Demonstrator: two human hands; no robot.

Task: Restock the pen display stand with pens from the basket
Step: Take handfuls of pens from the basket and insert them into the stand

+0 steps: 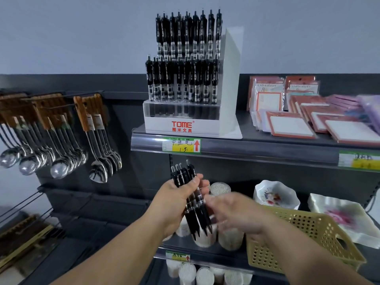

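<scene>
1. The bundle of pens (pixel 191 200) is held loosely and fanned out in the left hand (pixel 174 202), tips pointing down. If one is drawn out carelessly, its neighbours could slide free and drop onto the lower shelf among the white tubs (pixel 228 237), or to the floor.
2. The display stand (pixel 191 112) sits far and high on the upper shelf (pixel 267 149). Its two back tiers look full and only the clear front row looks empty, so a pen pushed in at a slant could knock the standing pens askew.
3. The yellow basket (pixel 304 239) rests at the near right, seemingly overhanging the lower shelf edge; a nudge from the right forearm could tip it.
4. Left fingers (pixel 197 182): curled around the pens' upper barrels, thumb behind, clamping the bundle.
5. Right hand (pixel 236 212): blurred, its fingers spread loosely just beside the pens' lower halves. I cannot tell whether they touch a pen; they seem to hold nothing.
</scene>
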